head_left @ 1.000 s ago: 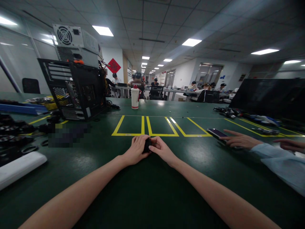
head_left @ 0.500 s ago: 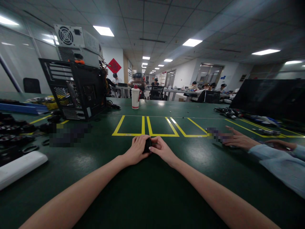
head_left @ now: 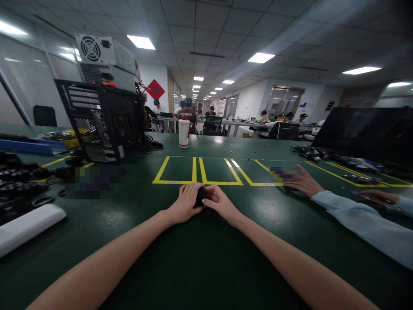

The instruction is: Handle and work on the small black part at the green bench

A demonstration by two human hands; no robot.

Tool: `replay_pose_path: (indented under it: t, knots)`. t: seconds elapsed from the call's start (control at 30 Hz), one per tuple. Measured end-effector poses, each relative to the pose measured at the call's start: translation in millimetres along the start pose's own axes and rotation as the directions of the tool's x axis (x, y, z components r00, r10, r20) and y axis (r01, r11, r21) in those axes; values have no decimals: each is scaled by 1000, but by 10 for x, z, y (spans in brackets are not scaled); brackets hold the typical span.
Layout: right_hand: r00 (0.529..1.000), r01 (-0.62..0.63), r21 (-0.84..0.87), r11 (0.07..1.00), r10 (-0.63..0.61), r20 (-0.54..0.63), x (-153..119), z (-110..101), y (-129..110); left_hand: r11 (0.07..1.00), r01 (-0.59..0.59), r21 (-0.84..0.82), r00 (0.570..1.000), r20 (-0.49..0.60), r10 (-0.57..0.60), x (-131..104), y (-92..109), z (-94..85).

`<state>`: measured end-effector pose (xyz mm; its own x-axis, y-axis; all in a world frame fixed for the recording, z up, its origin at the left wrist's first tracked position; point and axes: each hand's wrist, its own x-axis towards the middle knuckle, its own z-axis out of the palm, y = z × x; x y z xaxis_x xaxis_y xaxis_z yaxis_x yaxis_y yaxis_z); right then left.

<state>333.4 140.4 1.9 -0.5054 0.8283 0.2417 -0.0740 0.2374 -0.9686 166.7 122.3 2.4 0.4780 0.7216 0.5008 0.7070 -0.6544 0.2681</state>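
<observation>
Between my two hands is a small black object (head_left: 200, 197), low over the green table (head_left: 206, 258); its kind is hard to make out because fingers cover much of it. My left hand (head_left: 186, 202) wraps round its left side, palm down. From the other side, my right hand (head_left: 220, 201) grips its right edge with thumb and fingertips. Just beyond my hands, yellow tape (head_left: 206, 184) marks several outlined areas on the table.
At the left stand an open black computer case (head_left: 106, 120), a power supply (head_left: 97, 49) on top, dark parts and a white object (head_left: 30, 228). A white-and-red bottle (head_left: 183, 133) is ahead. At right are a co-worker's hands (head_left: 305, 183) and a dark screen (head_left: 364, 133).
The co-worker's nearer hand has reached further left along the table with a blurred-out item. My hands and the black object have hardly moved.
</observation>
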Motion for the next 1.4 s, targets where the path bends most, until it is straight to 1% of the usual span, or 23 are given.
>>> replay_pose_path:
  t: [0.1, 0.2, 0.3, 0.4, 0.5, 0.57, 0.63, 0.8, 0.87, 1.0, 1.07, 1.27, 1.4]
  knots:
    - [1000, 8, 0, 1000, -8, -4, -6, 2, -13, 1000, 3, 2, 1000, -10, -3, 3, -8, 13]
    - [998, 16, -54, 998, -19, -56, 13, 1, -1, 1000, 3, 5, 1000, -22, -3, 9, -11, 19]
    - [996, -15, -103, 995, 6, -88, 27, -5, 17, 1000, 0, -3, 1000, 0, 0, 10, -2, 0]
    - [998, -40, -81, 996, 37, -41, 18, -11, 15, 1000, 4, -5, 1000, 11, -4, 6, 5, -17]
    - [1000, -7, 3, 1000, 7, 7, 10, -11, 10, 1000, 7, -1, 1000, 3, -7, 4, -4, 0]
    - [1000, 15, 15, 1000, -15, -6, 17, -9, 18, 1000, 7, 7, 1000, -12, -7, 6, -15, 24]
    - [999, 24, -14, 1000, -24, -35, 31, -6, 32, 1000, 6, 15, 1000, -27, -5, 8, -24, 43]
    - [997, 1, -62, 998, -6, -78, 48, -4, 44, 1000, -3, 8, 1000, -16, 3, 5, -25, 31]
    - [998, -16, -53, 998, 13, -66, 39, -3, 25, 1000, -3, 3, 1000, -13, 3, 0, -20, 15]
    - [1000, -17, 27, 999, 17, 4, 7, 3, -28, 1000, -1, -3, 1000, -12, 1, 1, -9, 0]
    - [1000, -15, 37, 999, 15, 4, -4, 6, -39, 1000, 0, -5, 1000, -10, 0, 6, -4, -1]
    - [996, 7, -83, 996, -14, -90, 16, 4, -3, 1000, -4, -4, 1000, -6, 4, 7, -1, -1]
    - [996, -50, -90, 995, 43, -75, 25, -6, -5, 1000, -2, -4, 1000, -14, 2, 0, -13, 8]
